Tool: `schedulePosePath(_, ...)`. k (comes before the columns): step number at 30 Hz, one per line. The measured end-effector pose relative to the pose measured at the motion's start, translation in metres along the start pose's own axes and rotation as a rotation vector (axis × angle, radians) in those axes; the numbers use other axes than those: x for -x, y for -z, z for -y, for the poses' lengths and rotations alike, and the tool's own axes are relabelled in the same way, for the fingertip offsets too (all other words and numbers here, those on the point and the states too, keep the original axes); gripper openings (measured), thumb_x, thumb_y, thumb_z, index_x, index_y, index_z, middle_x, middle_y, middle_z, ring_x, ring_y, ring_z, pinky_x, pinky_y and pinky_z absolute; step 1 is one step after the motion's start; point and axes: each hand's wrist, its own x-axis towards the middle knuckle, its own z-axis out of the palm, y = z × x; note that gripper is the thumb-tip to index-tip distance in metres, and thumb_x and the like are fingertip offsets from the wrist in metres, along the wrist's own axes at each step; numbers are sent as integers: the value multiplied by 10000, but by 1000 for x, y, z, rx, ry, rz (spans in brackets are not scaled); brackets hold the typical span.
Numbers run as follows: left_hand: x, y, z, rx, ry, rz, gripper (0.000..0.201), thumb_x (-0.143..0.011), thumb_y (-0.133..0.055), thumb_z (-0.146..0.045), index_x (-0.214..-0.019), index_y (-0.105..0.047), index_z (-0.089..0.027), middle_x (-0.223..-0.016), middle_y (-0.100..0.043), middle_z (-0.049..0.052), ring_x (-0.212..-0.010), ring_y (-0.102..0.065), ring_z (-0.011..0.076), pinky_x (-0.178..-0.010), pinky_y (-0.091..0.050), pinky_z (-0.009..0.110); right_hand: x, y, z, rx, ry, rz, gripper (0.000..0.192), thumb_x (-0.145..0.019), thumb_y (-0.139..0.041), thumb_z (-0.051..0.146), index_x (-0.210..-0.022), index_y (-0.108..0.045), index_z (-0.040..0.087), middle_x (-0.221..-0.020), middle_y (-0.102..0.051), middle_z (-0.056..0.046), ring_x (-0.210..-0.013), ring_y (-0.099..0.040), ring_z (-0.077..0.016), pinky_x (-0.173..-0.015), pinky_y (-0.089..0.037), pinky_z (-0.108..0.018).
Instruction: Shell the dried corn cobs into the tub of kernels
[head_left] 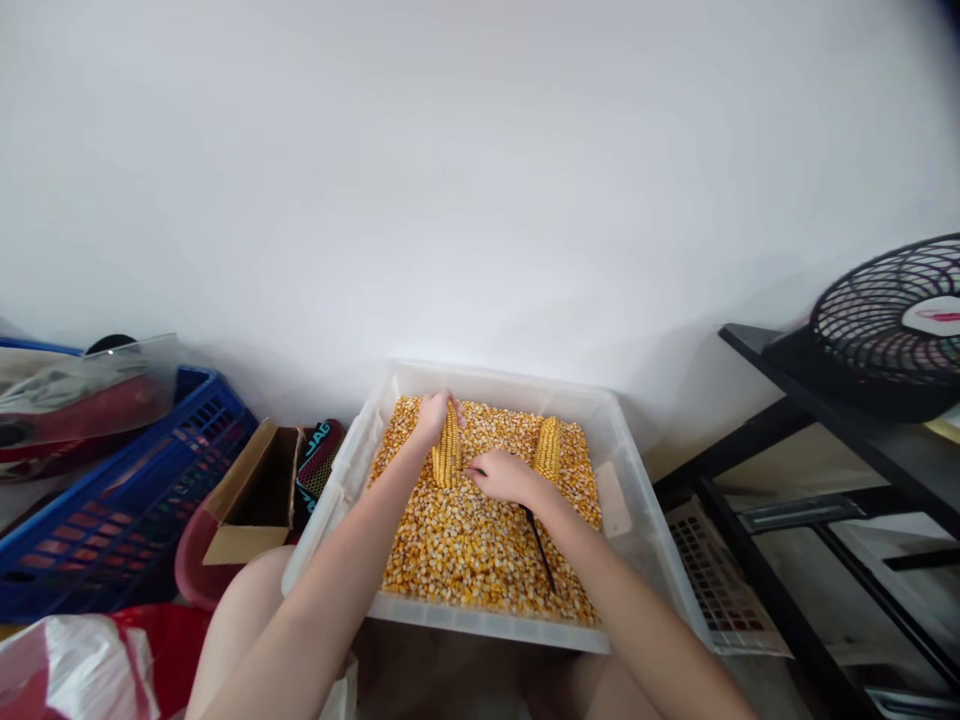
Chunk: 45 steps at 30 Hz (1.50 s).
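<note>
A corn cob stands tilted over a bed of loose corn kernels in a translucent plastic bin. At the cob's upper end, my left hand is closed around it. My right hand grips a thin dark tool; its tip meets the right side of the cob, and its other end slants down over the kernels. The tool's exact kind cannot be made out. Another cob lies on the kernels just beyond my right hand, apart from it.
To the left are an opened cardboard box, a pink basin and a blue crate holding various items. A black fan sits on a dark frame at right. Behind the bin rises a white wall.
</note>
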Motion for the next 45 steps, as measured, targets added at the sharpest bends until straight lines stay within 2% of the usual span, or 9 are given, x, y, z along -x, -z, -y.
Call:
schedulePosePath(5,-3,3,2,-7,-15,7,183,-666,-398,-260,-585,-532,-165,-359,-470,8,-381,-495,173,-394,-366,261,2,1,7,29,-18,-10,362,-886,-327,358,-874,-650,196,-893,-668,-81,-802,-610,-178,-641,-373,-243)
schedulePosePath(11,-7,5,6,-1,9,2,208,-674,-377,-266,-640,-553,-159,-397,-512,20,-440,-543,186,-436,-398,266,5,-2,13,62,-41,-30,358,-895,-300,304,-907,-640,193,-931,-662,-100,-863,-603,-195,-698,-383,-271)
schedulePosePath(18,-10,9,9,8,13,-2,204,-669,-384,-276,-624,-547,-161,-384,-505,26,-426,-534,195,-422,-392,277,3,2,11,54,-31,-21,372,-888,-314,346,-863,-649,186,-885,-664,-90,-799,-608,-182,-642,-377,-251)
schedulePosePath(25,-10,8,9,-16,13,-3,220,-672,-374,-281,-628,-553,-161,-382,-502,24,-432,-538,194,-426,-394,275,3,2,13,71,-52,-21,371,-894,-313,347,-883,-649,190,-906,-660,-96,-827,-608,-183,-682,-400,-258)
schedulePosePath(30,-10,8,8,-60,-11,-17,232,-678,-369,-283,-607,-555,-163,-371,-487,24,-423,-528,194,-433,-396,277,5,4,22,139,-36,-42,306,-864,-362,260,-870,-656,179,-885,-670,-115,-828,-620,-212,-677,-424,-279)
schedulePosePath(36,-5,0,5,-146,-43,-40,234,-680,-369,-264,-596,-565,-164,-347,-468,19,-385,-495,179,-427,-377,268,1,-3,31,183,-39,26,234,-787,-451,143,-877,-667,137,-892,-673,-158,-849,-623,-242,-704,-433,-293)
schedulePosePath(45,3,-8,4,-214,-107,37,226,-693,-357,-260,-543,-505,-178,-360,-482,18,-367,-490,160,-422,-382,256,-8,-5,14,72,45,2,289,-842,-396,228,-849,-676,156,-873,-677,-120,-799,-621,-195,-640,-390,-238)
